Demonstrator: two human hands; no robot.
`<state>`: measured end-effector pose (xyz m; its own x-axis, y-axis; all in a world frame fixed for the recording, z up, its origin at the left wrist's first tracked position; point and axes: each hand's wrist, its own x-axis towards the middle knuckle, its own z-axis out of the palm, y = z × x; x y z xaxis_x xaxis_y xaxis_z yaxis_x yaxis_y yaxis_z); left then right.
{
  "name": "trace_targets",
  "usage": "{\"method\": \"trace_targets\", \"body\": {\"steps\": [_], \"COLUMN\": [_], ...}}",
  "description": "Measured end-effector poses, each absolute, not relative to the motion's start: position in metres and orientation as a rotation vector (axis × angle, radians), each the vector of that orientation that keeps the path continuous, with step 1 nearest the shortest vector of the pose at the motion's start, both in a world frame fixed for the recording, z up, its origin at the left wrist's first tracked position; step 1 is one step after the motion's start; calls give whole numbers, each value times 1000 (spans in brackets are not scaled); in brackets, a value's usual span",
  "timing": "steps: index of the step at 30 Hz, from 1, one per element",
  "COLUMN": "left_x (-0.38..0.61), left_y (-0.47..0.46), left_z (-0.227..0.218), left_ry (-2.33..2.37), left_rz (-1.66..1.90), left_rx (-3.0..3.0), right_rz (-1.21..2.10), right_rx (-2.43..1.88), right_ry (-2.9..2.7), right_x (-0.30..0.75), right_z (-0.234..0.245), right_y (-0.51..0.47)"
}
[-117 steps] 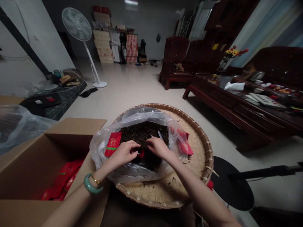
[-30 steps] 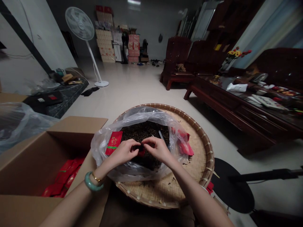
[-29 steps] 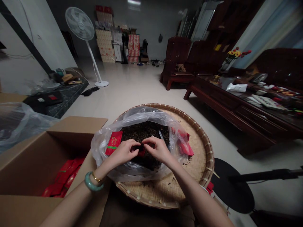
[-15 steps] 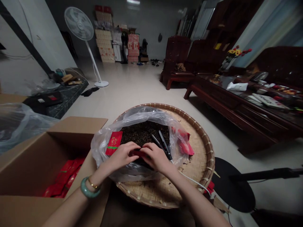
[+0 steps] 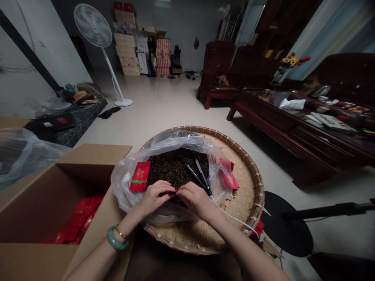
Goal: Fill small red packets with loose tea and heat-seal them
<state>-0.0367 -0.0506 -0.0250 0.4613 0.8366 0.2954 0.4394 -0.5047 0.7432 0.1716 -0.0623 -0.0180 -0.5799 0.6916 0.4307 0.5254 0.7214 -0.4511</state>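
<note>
My left hand [image 5: 158, 197] and my right hand [image 5: 195, 199] meet over a clear plastic bag [image 5: 124, 175] of dark loose tea leaves [image 5: 172, 166]. Between their closed fingertips they pinch a small red packet [image 5: 176, 190], mostly hidden by the fingers. A red packet with gold characters and a green stripe [image 5: 140, 176] lies on the bag's left side, near my left hand. Just beyond my right hand, a black straightener-like sealing tool [image 5: 200, 177] with a white cord rests on the tea, its two arms spread. More red packets [image 5: 227, 175] lie at the bag's right.
The bag sits on a round woven bamboo tray [image 5: 246, 187]. At left stands an open cardboard box [image 5: 96, 154] with red packets [image 5: 79, 214] inside. A black round stand base [image 5: 285, 226] is at right; a white fan [image 5: 113, 78] and a wooden table [image 5: 281, 132] stand farther off.
The red packet between my hands has tilted, so only a thin edge shows now. My fingers have drawn closer together along it. The camera view has shifted slightly.
</note>
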Motion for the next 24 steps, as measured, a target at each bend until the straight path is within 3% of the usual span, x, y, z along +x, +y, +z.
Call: {"method": "trace_targets", "body": {"steps": [6,24], "left_x": [-19,-1], "left_y": [-36,-38], "left_z": [-14,-26], "left_ry": [1199,1319], "left_rz": [925,1223], "left_rx": [1747,1464], "right_rz": [786,595], "right_rx": [-1108,-986], "right_ry": [-1771,-2158], "right_x": [169,188], "right_z": [-7,19], "right_y": [-35,-43]}}
